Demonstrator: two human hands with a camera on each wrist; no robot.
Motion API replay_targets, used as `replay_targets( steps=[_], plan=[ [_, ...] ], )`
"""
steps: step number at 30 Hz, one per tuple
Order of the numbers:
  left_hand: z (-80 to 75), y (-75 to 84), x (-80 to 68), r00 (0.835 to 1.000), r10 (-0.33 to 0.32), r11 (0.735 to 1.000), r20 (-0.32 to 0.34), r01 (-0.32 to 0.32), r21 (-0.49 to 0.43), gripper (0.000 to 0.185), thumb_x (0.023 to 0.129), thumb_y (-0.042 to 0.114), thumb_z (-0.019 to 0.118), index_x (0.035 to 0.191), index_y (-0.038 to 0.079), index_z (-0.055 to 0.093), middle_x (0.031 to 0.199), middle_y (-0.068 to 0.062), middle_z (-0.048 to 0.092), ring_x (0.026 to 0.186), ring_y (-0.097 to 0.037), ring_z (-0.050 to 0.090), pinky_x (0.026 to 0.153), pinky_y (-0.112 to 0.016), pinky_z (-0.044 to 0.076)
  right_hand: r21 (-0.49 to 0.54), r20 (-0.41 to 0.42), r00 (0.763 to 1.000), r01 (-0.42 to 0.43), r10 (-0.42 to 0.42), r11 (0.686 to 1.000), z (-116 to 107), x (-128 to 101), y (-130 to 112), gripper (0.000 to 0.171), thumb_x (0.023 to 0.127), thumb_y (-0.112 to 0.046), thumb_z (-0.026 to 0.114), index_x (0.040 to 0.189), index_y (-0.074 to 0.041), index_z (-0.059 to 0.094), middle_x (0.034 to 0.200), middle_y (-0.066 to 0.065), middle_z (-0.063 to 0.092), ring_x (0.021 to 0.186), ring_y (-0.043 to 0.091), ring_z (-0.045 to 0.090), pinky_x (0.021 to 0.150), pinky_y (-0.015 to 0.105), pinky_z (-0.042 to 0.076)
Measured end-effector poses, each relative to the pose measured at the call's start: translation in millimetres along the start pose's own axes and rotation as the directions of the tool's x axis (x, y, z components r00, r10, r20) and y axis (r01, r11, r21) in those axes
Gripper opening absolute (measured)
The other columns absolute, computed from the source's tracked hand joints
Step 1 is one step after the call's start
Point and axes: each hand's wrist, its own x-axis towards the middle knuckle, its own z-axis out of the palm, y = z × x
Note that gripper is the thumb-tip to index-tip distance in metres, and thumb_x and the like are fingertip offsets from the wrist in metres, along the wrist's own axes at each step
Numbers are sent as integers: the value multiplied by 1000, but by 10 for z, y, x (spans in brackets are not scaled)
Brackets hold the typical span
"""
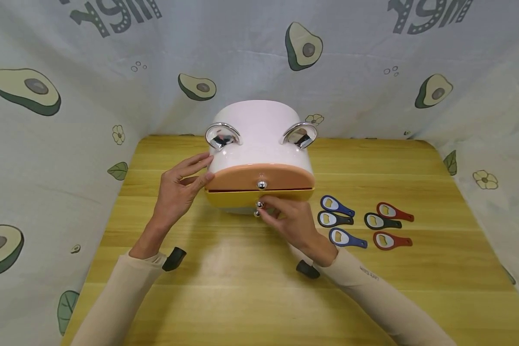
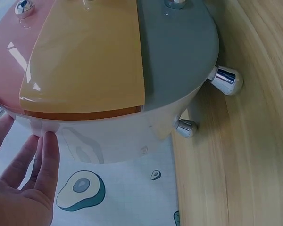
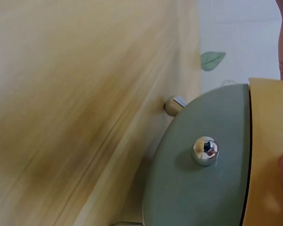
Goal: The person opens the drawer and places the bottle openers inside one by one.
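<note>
Drawer box point(image 1: 259, 154) is sitting toward the table's point(image 1: 242, 298) far edge; the left hand point(image 1: 179, 190) is bracing its side with straight fingers while the right hand point(image 1: 287, 218) is pinching the yellow drawer's knob point(image 1: 259, 204). A hard tug could be sliding the whole box forward.

Wooden table point(image 1: 242, 288): light yellow grain, boards running side to side, glossy sheen near the middle. Fabric backdrop point(image 1: 372, 86): pale grey-white cloth hung on three sides of the table, creased at the corners, printed with halved avocados, small cream flowers, green leaves and dark block lettering along the top edge. Lighting: even, soft, from above; faint shadows on the tabletop.
</note>
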Motion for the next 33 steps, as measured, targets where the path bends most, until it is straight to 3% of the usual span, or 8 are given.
replay_targets(
  steps=[14,17,20,23,33],
  plan=[
    [-1,-4,1,1000,-8,1000,1,8,-10,39,94,17,71,133,16,66,142,-2,60,133,-19,55,97,-42,56,74,45,999,12,-15,997,-80,-173,-123,26,77,-2,84,101,-7,75,79,2,76,55,7,65,49,20,54],
    [-5,-5,-1,1000,-9,1000,0,9,-8,39,94,17,71,133,16,66,142,-2,60,132,-20,55,97,-43,56,70,49,998,25,-29,997,-102,-223,-174,23,79,-7,84,101,-7,76,76,2,75,55,7,64,50,18,54],
    [-10,-4,-1,1000,-10,1000,0,10,-8,39,94,17,71,133,16,66,142,-3,60,132,-20,55,97,-40,56,67,59,998,29,-33,997,-123,-267,-223,16,90,-19,77,101,-8,76,76,1,74,54,8,63,52,16,53],
    [-10,-5,3,1000,-10,1000,0,10,-12,39,94,17,71,133,16,66,141,-2,60,132,-19,55,96,-35,56,66,63,997,35,-39,997,-140,-305,-267,21,95,-28,70,100,-9,77,77,0,74,54,8,60,53,15,52],
    [-8,3,9,1000,-10,1000,1,10,-15,39,94,17,71,133,16,67,141,-2,60,132,-19,56,96,-36,55,44,62,997,51,-53,998,-191,-393,-398,18,94,-25,71,99,-8,76,76,0,74,52,5,58,51,12,49]
  ],
)
